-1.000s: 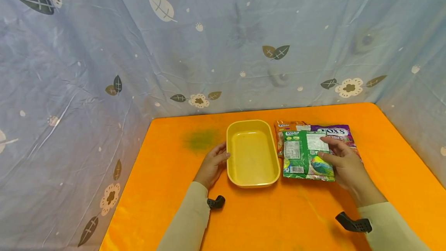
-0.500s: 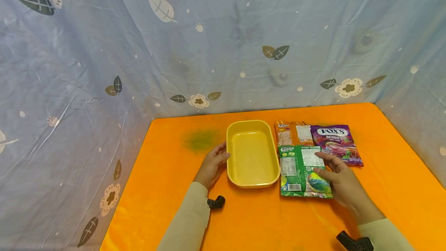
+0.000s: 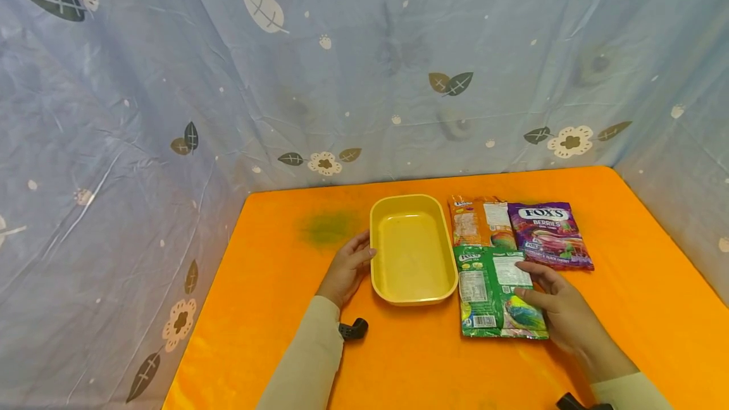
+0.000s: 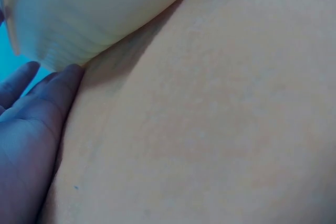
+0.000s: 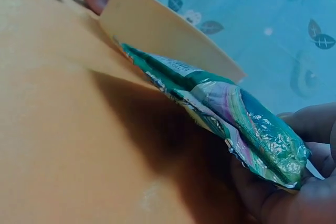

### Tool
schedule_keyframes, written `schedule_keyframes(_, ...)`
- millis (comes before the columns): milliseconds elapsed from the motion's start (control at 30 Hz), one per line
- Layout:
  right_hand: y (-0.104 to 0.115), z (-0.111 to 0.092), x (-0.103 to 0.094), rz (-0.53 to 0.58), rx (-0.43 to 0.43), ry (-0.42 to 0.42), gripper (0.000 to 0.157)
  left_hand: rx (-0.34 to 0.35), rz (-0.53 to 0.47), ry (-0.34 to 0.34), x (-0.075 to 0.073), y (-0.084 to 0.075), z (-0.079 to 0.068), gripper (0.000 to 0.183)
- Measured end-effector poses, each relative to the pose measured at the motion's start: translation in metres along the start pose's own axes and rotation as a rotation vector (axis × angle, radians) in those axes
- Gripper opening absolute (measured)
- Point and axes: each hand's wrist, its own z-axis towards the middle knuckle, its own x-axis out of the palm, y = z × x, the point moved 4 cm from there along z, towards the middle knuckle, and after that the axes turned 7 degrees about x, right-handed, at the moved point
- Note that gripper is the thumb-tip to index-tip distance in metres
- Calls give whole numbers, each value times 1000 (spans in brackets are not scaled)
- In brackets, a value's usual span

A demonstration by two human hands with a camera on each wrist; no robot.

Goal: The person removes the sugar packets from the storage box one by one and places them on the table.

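My left hand [image 3: 345,269] holds the left side of a yellow tray [image 3: 414,302], thumb over the rim; in the left wrist view its fingers [image 4: 42,103] lie against the outer wall. My right hand [image 3: 564,312] pinches the right edge of a green candy bag [image 3: 495,293], back side with barcode facing up. In the right wrist view this bag [image 5: 226,108] is tilted and its right part is raised, with a shadow below. Behind it lie an orange candy bag [image 3: 484,219], partly covered by the green one, and a purple Fox's Berries bag [image 3: 549,233].
An orange cloth-covered table [image 3: 273,283] carries everything. A blue-grey curtain with leaf prints [image 3: 364,81] hangs behind it and along both sides. A dark wrist camera [image 3: 354,329] sits at the left sleeve.
The right hand has drawn the green candy bag toward me, uncovering more of the orange and purple bags. The left hand and the tray have stayed in place.
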Motion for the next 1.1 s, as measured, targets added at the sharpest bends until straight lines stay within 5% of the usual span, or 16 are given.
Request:
schedule_keyframes(300,-4,-5,3,-102,59,-38,45,9,-13,3,0,-1,2,62)
schedule_keyframes(600,23,-16,-6,-534,92,-237,64,-3,10,-6,1,-1,0,62)
schedule_keyframes(867,68,3,13,-603,-207,-313,52,-18,120,-30,-1,-9,-4,59)
schedule_keyframes(1100,118,44,56,-849,-351,-218,62,-30,427,0,0,-37,17,64)
